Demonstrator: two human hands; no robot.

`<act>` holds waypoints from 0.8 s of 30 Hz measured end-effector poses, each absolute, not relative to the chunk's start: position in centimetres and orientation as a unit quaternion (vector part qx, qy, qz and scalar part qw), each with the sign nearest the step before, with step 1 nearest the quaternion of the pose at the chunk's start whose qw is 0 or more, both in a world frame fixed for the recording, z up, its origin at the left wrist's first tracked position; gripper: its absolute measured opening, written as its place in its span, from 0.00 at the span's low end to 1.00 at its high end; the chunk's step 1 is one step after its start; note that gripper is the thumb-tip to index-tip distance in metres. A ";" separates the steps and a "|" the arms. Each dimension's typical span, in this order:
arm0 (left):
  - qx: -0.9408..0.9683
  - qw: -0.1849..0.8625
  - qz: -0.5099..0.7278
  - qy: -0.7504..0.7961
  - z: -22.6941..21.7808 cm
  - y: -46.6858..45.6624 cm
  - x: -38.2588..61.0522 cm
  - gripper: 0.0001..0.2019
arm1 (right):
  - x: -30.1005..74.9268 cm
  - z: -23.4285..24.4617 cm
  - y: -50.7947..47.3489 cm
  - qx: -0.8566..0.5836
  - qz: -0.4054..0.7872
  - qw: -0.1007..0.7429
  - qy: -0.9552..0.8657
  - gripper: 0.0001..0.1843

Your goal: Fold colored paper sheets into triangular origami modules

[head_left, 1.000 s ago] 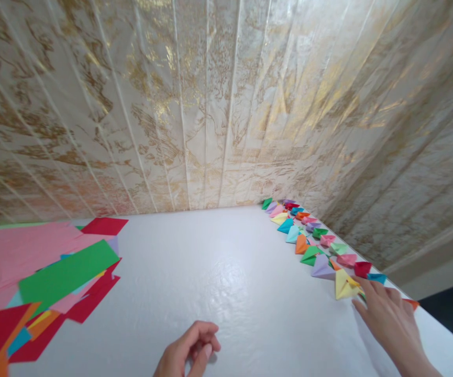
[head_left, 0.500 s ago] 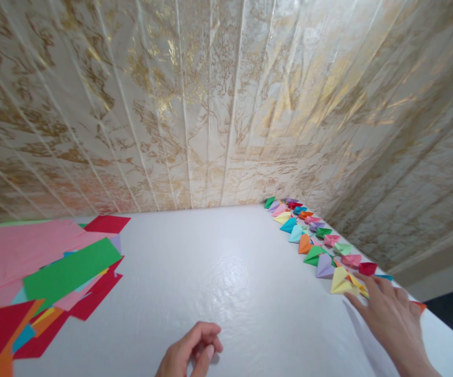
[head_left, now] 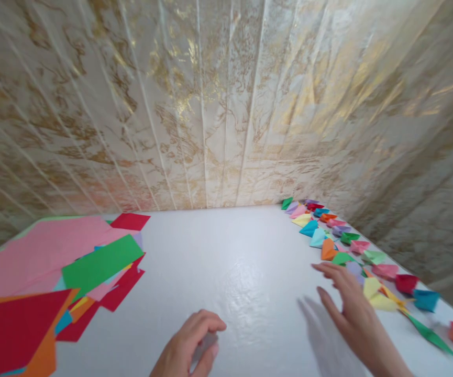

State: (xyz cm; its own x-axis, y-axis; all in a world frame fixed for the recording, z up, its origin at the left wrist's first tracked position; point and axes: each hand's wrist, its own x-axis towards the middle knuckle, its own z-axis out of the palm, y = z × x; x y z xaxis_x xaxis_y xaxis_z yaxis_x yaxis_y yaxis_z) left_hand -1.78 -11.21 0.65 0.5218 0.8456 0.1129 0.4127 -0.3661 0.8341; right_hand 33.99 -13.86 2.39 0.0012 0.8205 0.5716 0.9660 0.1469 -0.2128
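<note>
My right hand (head_left: 344, 309) hovers above the table beside the rows of folded paper pieces, fingers apart and holding nothing; its shadow falls to its left. Close to its wrist lie a pale yellow folded piece (head_left: 379, 297) and a long green folded piece (head_left: 430, 332). It partly covers a lilac folded piece (head_left: 354, 270). Low in the middle, my left hand (head_left: 190, 343) is held over the bare white surface, with a gap between curved fingers and thumb and nothing in it.
Coloured paper sheets are heaped at the left, among them a green sheet (head_left: 102, 264), a pink sheet (head_left: 53, 246) and a red sheet (head_left: 18, 324). Folded paper tulips, such as a blue one (head_left: 426, 299), line the right edge of the white table (head_left: 226, 251). A gold-patterned curtain (head_left: 210, 104) hangs behind.
My right hand has drawn back left from the front of the folded rows, uncovering the long green piece. The left hand's fingers have parted a little. The whole view has shifted left.
</note>
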 end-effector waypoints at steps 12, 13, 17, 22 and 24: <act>0.731 0.031 0.196 0.653 1.1 1.2 -22.3 0.29 | 19.3 -1.8 -8.4 -0.433 0.156 0.343 -0.819 0.23; 0.732 0.027 0.190 0.654 0.8 1.0 -22.6 0.28 | 19.5 -1.9 -8.3 -0.439 0.161 0.348 -0.812 0.22; 0.743 0.017 0.188 0.642 -0.1 0.3 -22.5 0.25 | 19.6 -1.9 -8.3 -0.443 0.179 0.348 -0.807 0.22; 0.752 0.029 0.197 0.629 -0.5 1.0 -23.0 0.25 | 18.9 -1.1 -8.8 -0.453 0.204 0.342 -0.798 0.24; 0.756 0.043 0.199 0.622 -0.5 1.4 -23.5 0.28 | 18.8 -0.7 -8.8 -0.458 0.216 0.342 -0.791 0.26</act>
